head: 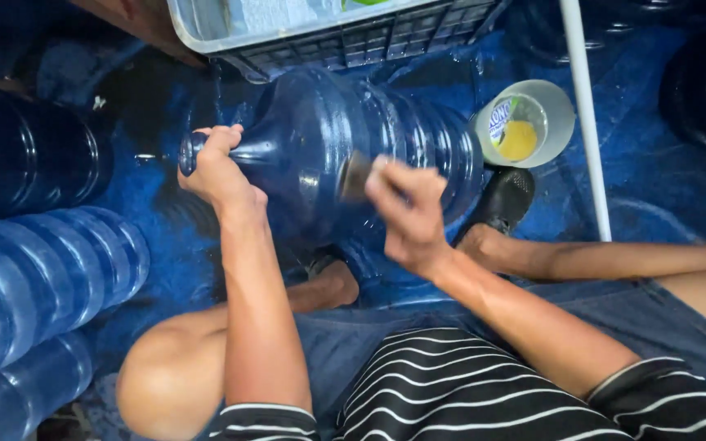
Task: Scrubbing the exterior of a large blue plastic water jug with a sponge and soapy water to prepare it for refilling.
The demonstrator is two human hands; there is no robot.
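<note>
A large blue ribbed water jug lies on its side on the wet blue floor, between my feet. My left hand grips its neck at the left end. My right hand is blurred and holds a small brownish scrub pad against the jug's shoulder. My knees, blue shorts and striped shirt fill the bottom of the view.
Several more blue jugs lie stacked at the left. A grey plastic crate stands at the top. A clear cup with yellow liquid sits right of the jug, beside a white pole. My black shoe rests under it.
</note>
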